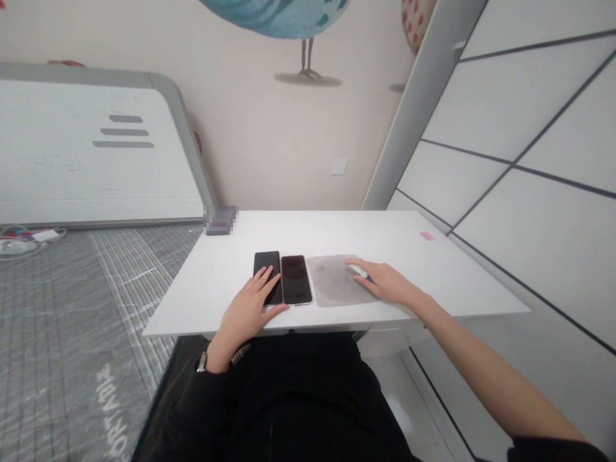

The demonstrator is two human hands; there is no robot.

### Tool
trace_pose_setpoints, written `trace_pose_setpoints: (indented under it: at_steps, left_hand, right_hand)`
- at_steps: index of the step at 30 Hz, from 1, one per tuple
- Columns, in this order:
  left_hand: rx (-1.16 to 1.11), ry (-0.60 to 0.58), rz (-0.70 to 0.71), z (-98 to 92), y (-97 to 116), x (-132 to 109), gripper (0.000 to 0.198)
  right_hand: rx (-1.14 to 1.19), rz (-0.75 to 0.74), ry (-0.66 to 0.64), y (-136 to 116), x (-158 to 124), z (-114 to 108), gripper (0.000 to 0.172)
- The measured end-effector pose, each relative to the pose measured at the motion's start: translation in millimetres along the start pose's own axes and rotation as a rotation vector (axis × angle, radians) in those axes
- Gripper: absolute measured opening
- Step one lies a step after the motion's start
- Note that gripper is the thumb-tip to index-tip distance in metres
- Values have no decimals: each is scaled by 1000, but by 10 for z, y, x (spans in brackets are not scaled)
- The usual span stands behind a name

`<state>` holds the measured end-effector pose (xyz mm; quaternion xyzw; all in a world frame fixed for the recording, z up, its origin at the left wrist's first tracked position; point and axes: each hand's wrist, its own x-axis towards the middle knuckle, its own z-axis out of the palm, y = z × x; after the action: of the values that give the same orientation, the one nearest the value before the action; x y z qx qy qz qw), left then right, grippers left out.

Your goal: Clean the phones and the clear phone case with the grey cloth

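Note:
My left hand [249,307] lies with its fingers spread over a black phone [260,260], covering the lower part of it. Right beside that phone is a second phone [296,280] with a dark screen and a pale edge; my left thumb reaches toward its lower left corner. A thin grey sheet [332,285] with rounded corners lies flat to the right of the phones. Over the sheet's right side, my right hand [386,281] holds a small white-and-blue object [359,272] between thumb and fingers. Most of that object is hidden, so its kind is unclear.
Both hands are over a white table [289,232]. A blurred dark item [220,221] is at its back left corner, and a pink slip [427,236] lies at the right. A panelled white surface [481,147] rises along the right. Cables [31,240] lie on the floor at left.

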<state>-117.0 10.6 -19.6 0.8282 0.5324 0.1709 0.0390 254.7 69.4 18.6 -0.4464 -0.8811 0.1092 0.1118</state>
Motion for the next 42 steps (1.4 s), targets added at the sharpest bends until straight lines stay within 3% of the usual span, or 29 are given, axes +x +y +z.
trace_pose_setpoints:
  at_steps: [11,15,18,24,27,31,34,37,40,42]
  left_hand:
    - [-3,16,2,16,-8,0,78]
    - [-11,24,4,9,-2,-4,76]
    - [-26,29,1,8,-3,-4,75]
    - [-20,26,-1,-7,-2,1,75]
    - [-12,14,-14,-20,5,4,75]
    - [-8,3,-19,-38,19,6,76]
    - [8,2,-18,-45,27,-1,76]
    - [10,10,-13,-38,26,-9,78]
    - [20,30,-26,-14,19,-7,75]
    - [50,60,-64,5,19,0,67]
  right_hand:
    - [6,-4,61,49,-16,90,36]
    - [51,47,174,199,-12,130,42]
    - [91,142,309,497,14,118,62]
    - [216,337,624,1388,95,-82,94]
    - [253,452,730,1729,83,-146,97]
    - [300,557,754,1937,34,-103,90]
    - [309,604,751,1942,-6,-69,94]
    - [268,633,793,1820,-87,-84,111]
    - [182,627,891,1498,-210,-99,117]
    - [139,553,898,1141,-274,-73,101]
